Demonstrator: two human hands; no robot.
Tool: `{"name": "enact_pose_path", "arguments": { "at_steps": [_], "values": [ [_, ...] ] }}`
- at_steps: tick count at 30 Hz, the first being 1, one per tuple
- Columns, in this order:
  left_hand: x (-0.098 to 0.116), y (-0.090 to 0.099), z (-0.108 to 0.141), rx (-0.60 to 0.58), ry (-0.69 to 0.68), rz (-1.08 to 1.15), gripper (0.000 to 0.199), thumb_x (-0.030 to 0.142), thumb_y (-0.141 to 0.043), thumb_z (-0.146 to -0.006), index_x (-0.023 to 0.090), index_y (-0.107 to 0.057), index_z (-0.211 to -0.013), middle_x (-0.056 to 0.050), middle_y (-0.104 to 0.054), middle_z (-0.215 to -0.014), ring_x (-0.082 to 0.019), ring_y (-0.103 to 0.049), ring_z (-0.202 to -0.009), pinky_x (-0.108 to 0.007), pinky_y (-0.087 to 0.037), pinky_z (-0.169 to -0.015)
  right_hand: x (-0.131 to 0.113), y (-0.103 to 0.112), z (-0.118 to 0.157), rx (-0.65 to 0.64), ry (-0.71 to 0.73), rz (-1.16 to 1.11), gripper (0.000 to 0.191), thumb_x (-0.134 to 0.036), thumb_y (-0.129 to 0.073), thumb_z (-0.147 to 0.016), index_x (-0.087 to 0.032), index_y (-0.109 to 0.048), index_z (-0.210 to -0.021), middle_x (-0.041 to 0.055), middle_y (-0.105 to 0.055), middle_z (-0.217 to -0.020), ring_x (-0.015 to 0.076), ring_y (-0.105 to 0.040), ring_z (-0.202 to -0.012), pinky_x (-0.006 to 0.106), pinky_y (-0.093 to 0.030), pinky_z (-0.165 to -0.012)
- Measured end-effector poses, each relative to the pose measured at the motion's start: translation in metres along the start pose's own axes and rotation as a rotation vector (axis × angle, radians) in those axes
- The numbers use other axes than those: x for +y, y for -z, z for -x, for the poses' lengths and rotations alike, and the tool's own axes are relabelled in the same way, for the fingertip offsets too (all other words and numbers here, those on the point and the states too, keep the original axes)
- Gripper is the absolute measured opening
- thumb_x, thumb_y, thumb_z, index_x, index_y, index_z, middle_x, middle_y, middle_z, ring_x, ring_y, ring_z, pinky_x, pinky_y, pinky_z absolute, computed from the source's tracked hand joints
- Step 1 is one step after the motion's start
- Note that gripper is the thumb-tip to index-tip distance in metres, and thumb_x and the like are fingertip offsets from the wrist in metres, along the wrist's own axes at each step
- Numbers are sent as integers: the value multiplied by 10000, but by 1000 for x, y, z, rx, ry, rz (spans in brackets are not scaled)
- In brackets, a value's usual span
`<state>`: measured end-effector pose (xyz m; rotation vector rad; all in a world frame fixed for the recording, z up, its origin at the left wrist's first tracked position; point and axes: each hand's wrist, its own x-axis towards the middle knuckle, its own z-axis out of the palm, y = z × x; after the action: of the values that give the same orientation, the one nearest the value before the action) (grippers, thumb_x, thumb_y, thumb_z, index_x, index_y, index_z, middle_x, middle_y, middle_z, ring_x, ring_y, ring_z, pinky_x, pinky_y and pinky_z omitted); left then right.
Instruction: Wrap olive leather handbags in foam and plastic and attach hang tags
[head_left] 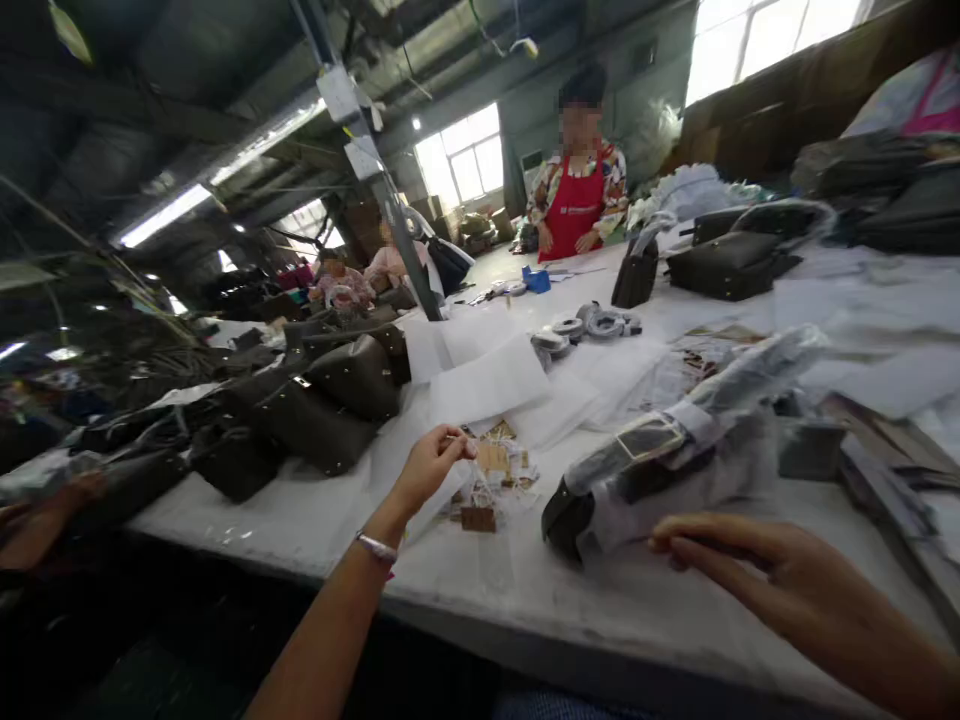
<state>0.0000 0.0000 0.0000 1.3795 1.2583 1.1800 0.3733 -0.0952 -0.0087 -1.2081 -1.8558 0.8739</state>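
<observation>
left hand (431,465): fingertips pinched together at the tags (493,458), can't tell if they've got a string (482,490)
right hand (784,575): fingers stretched out beside the wrapped bag (652,485), can't tell if it's gripping any plastic (709,508)
tags: heaped on the table (592,597), looks like the picking-one-out stage, next move calls for untangling imo
wrapped bag: lying in clear plastic, insides hidden

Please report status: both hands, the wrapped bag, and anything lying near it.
Left hand pinched beside string tags, grip unclear. Right hand near wrapped bag, contact unclear. Bag on table; tags and white sheets close by.
</observation>
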Motion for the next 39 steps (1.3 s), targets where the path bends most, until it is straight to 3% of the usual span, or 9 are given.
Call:
{"name": "enact_pose_path", "arguments": {
  "at_steps": [4,8,12,16,18,22,29,35,39],
  "values": [
    [37,-6,-5,-49,-46,49,385,398,-746,-824,180,-648,-1125,-10,-678,-821,-142,-650,-813,-313,-520,-855,-17,-17,-12,-63,64,-67,236,-456,-628,-901,-297,-785,-977,0,-785,-959,186,-745,-854,223,-610,-758],
    [76,-22,-1,-133,-71,113,393,391,-718,-849,230,-641,-1199,28,-596,-853,-31,-513,-591,-211,-508,-670,-37,-36,-32,-10,150,-170,248,-364,-613,-925,-273,-731,-1123,24,-764,-1044,189,-729,-917,270,-607,-826],
    [112,-45,12,-269,-60,144,373,354,-731,-848,207,-668,-1185,22,-574,-819,25,-280,-447,-134,-294,-428,-54,-48,-58,147,328,-241,321,-253,-520,-967,-266,-644,-1263,55,-666,-1280,193,-644,-1158,332,-548,-994],
    [142,-68,26,-404,-63,163,319,330,-711,-872,209,-690,-1167,10,-587,-787,23,-266,-436,-138,-181,-383,-68,-48,-73,162,467,-209,502,-197,-561,-932,-292,-507,-1422,54,-469,-1512,224,-445,-1389,439,-378,-1168],
    [152,-77,31,-449,-82,181,285,316,-683,-896,220,-694,-1164,10,-591,-784,23,-270,-433,-134,-170,-378,-72,-46,-73,125,470,-235,632,-217,-664,-875,-296,-450,-1464,63,-489,-1498,239,-456,-1381,464,-361,-1174],
    [162,-91,37,-487,-98,227,263,287,-652,-920,223,-690,-1172,10,-586,-812,31,-265,-437,-118,-174,-380,-69,-42,-65,43,353,-367,670,-288,-748,-825,-289,-480,-1439,68,-643,-1332,242,-593,-1241,471,-442,-1107],
    [166,-109,39,-490,-91,279,297,254,-644,-921,227,-661,-1216,-2,-590,-924,28,-215,-455,-122,-155,-370,-65,-33,-48,-43,204,-560,379,-264,-705,-854,-240,-677,-1231,38,-747,-1119,212,-704,-1017,337,-577,-898],
    [168,-120,42,-489,-125,165,272,265,-641,-926,216,-675,-1192,-11,-622,-882,23,-265,-453,-140,-161,-384,-54,-22,-30,264,153,-329,265,-336,-679,-868,-265,-757,-1111,28,-767,-1073,226,-720,-967,346,-581,-888],
    [168,-126,46,-531,-113,143,266,286,-639,-928,216,-678,-1182,-19,-646,-867,13,-264,-455,-159,-155,-392,-46,-20,-21,263,131,-355,279,-374,-710,-842,-262,-766,-1091,30,-767,-1081,237,-724,-994,336,-588,-899]
  ]
}}
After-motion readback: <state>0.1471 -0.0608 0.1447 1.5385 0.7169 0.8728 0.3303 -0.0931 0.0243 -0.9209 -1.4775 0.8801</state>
